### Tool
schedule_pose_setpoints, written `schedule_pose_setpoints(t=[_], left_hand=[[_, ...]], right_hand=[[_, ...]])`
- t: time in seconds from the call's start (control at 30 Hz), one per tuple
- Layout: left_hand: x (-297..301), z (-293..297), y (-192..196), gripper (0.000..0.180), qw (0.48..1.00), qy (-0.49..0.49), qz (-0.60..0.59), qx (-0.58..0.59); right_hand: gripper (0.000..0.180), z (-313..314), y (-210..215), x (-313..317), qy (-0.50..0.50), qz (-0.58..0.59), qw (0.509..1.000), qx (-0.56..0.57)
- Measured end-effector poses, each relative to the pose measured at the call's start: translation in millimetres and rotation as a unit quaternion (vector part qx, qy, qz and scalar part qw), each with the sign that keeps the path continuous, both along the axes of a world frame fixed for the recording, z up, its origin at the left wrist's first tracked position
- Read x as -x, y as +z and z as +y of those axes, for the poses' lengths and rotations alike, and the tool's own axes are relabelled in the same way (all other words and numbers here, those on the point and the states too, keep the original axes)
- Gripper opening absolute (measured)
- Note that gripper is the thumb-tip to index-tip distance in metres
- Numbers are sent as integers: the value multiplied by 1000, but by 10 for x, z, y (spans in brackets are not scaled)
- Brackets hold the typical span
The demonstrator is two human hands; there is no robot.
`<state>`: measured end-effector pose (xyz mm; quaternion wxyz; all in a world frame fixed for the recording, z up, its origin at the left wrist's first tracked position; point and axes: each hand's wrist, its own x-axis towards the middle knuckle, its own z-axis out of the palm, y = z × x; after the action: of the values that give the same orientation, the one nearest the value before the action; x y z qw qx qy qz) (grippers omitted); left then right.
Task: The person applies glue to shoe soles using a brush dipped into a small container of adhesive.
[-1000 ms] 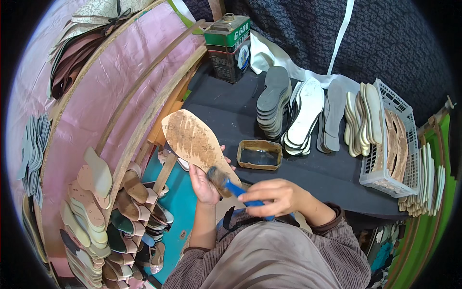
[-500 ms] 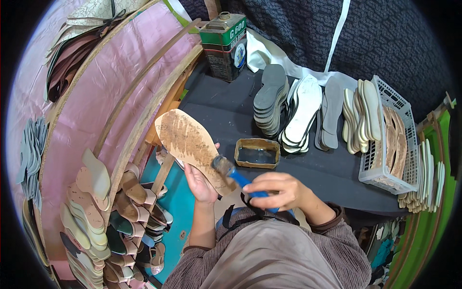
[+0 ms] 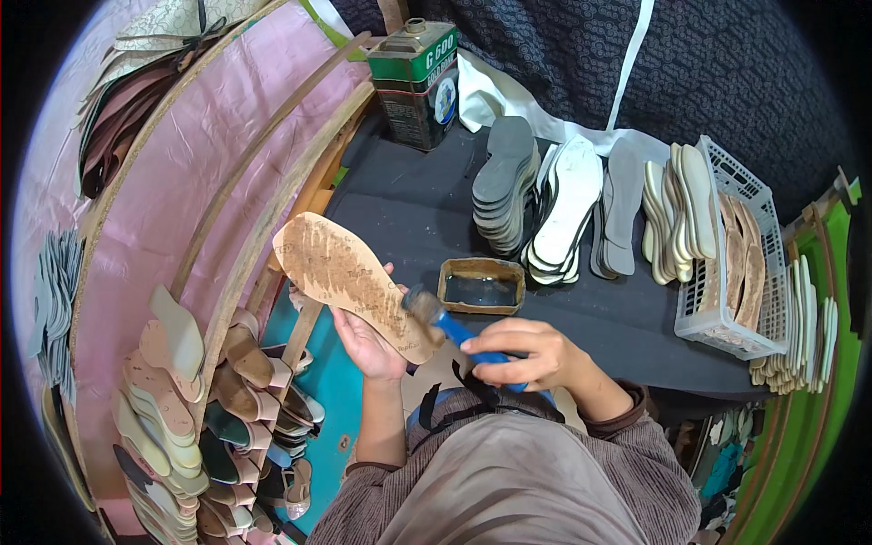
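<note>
A tan shoe insole (image 3: 318, 259) with dark wet streaks over its middle lies tilted in my left hand (image 3: 371, 350), which grips it from beneath near the narrow end. My right hand (image 3: 531, 350) is wrapped around the blue handle of a brush (image 3: 451, 329). Its dark bristles meet the insole's upper edge close to the narrow end. Just beyond the brush, on the dark table, sits a small brown rectangular container (image 3: 481, 309) with liquid in it.
Stacks of grey insoles (image 3: 504, 168), white insoles (image 3: 568, 200) and cream insoles (image 3: 695, 200) line the table's far side, beside a white plastic basket (image 3: 718, 331). A green and black metal can (image 3: 409, 109) stands at back left. Shoes (image 3: 241, 354) fill a wooden rack on the left.
The insole has shifted a little left and turned, its wide end now lower. The brush has stayed near the narrow end, and its handle has tipped slightly.
</note>
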<state>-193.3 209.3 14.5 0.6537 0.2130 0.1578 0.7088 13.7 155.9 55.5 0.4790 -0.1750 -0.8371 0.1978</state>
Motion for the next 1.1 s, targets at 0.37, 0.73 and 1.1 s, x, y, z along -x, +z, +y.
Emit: schedule_pose_setpoints(t=[0.37, 0.73, 1.1], left_hand=[[-23, 38, -4, 55, 1000, -15, 9, -13], [0, 104, 17, 59, 999, -32, 2, -39], [-20, 114, 3, 57, 999, -37, 4, -38]], right_hand=[[25, -36, 36, 15, 27, -10, 1000, 10], [30, -92, 19, -8, 81, -10, 995, 50], [39, -81, 87, -110, -36, -20, 998, 40]])
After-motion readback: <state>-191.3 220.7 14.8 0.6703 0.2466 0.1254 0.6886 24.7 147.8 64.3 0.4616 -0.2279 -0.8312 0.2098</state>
